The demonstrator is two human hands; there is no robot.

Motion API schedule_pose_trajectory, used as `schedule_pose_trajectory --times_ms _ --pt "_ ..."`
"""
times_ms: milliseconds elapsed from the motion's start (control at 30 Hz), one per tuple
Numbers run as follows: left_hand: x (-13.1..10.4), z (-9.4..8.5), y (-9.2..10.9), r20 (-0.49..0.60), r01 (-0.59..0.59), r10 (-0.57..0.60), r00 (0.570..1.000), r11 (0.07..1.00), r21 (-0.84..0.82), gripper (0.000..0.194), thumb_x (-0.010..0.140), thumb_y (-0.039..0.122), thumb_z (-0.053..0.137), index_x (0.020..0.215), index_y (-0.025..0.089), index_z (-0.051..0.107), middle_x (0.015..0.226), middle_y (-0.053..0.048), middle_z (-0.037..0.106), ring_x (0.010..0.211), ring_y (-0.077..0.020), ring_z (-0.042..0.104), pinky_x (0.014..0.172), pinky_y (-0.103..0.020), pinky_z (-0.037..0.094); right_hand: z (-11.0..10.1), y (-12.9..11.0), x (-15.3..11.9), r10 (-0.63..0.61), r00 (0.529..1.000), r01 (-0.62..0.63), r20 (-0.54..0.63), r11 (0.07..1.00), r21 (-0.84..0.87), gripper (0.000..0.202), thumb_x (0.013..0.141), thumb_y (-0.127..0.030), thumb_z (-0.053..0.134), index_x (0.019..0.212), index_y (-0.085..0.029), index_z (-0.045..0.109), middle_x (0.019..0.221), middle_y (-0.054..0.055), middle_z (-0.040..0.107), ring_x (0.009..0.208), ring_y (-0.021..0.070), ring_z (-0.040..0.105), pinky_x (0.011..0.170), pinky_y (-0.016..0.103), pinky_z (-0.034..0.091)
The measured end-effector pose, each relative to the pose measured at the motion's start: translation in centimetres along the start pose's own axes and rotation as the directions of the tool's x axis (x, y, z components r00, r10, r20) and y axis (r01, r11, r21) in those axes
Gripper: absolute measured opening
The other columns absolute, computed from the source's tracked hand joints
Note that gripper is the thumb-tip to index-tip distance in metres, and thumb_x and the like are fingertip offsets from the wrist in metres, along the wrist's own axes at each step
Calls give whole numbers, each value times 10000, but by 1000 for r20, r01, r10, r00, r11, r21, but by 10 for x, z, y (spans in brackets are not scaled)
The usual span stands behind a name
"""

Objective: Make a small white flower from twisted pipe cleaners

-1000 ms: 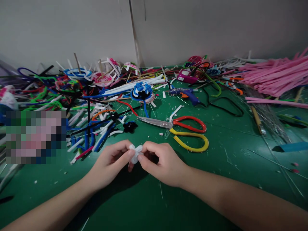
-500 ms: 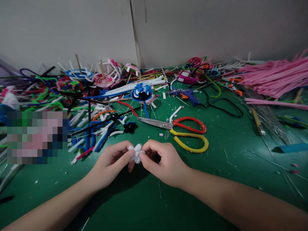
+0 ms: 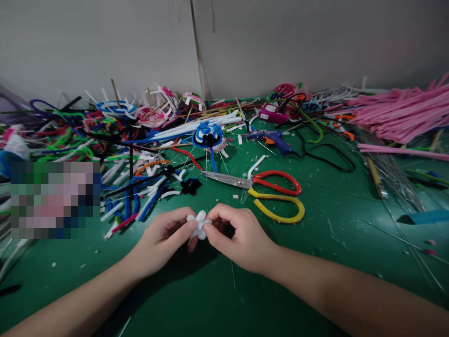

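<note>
Between my two hands is a small white pipe-cleaner flower (image 3: 201, 225) with several fuzzy petals. My left hand (image 3: 167, 236) pinches it from the left with thumb and fingers. On the other side, my right hand (image 3: 235, 236) grips its right petals between thumb and forefinger. Just beyond the hands lie scissors (image 3: 242, 181) with one red and one yellow handle, blades pointing left. A black fuzzy flower (image 3: 190, 186) rests on the green table (image 3: 210, 299) behind my left hand. Farther back stands a blue, white and black pipe-cleaner piece (image 3: 207, 135).
A blue glue gun (image 3: 273, 139) with a black cord lies behind the scissors. Cut pipe-cleaner pieces (image 3: 140, 206) are heaped at the left. Pink pipe cleaners (image 3: 396, 112) are piled at the back right, near a wooden-handled tool (image 3: 374, 175). A grey wall (image 3: 280, 47) closes off the back.
Both hands keep their pinch on the white flower, and its petals now look slightly more spread. Everything else stays in place.
</note>
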State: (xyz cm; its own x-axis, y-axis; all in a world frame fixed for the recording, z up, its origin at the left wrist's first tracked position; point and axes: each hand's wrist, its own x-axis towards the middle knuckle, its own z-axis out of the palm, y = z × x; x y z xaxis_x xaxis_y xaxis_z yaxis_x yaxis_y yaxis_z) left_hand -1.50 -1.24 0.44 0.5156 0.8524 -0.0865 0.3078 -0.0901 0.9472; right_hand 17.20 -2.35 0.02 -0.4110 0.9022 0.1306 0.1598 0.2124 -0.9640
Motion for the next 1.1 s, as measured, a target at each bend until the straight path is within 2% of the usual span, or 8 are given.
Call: schedule_pose_trajectory --times_ms 567,1100 --pt "3 1 4 -12 35 -34 999 985 169 367 931 338 367 640 177 523 554 19 561 535 -112 523 554 -205 417 -1 3 1 75 997 -76 34 997 15 138 856 -274 496 764 -175 526 609 -38 500 532 72 463 501 193 364" --pt "1 3 1 14 9 -12 1000 969 248 337 927 310 366 641 186 493 550 38 552 529 -104 516 556 -197 387 -2 2 -2 24 998 -21 52 998 -58 186 854 -256 496 684 -184 474 524 -54 468 461 60 419 462 185 330"
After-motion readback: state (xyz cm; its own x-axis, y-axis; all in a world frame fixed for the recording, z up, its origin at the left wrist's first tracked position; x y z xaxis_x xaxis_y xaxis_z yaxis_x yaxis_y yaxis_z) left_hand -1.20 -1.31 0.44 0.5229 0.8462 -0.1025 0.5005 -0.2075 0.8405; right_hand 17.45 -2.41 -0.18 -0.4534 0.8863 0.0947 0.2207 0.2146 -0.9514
